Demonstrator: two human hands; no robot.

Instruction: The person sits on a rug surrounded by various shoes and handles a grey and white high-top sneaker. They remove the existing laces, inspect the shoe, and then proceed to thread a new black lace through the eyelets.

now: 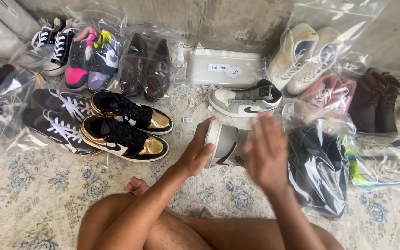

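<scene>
Knees and bare legs fill the bottom of the view, over a pale patterned rug (pixel 33 203). Just beyond them the left hand (pixel 195 155) grips a grey and white high-top sneaker (pixel 228 146), held upright off the rug with its sole turned toward that hand; the fingers (pixel 208 127) wrap over the sole edge, the thumb lies under it. On the other side of the shoe the right hand (pixel 265 153) is blurred, its fingers (pixel 267 127) spread open and flat, just beside or brushing the upper; whether they touch it I cannot tell. They close on nothing.

Left of the hands lies a pair of black and gold sneakers (pixel 128 127) on the rug, and further left a pair of black sneakers with white laces (pixel 59 120) in clear plastic. Right of the hands sits a dark pair in a plastic bag (pixel 320 171).

Beyond the held shoe its matching grey sneaker (pixel 246 99) lies on its side on the rug, with small white tags scattered near it. Farthest off, along the wall, stand bagged brown loafers (pixel 146 69), pink and purple sneakers (pixel 91 58), a flat clear pouch (pixel 223 67), cream high-tops (pixel 304 55) and brown boots (pixel 376 99)
</scene>
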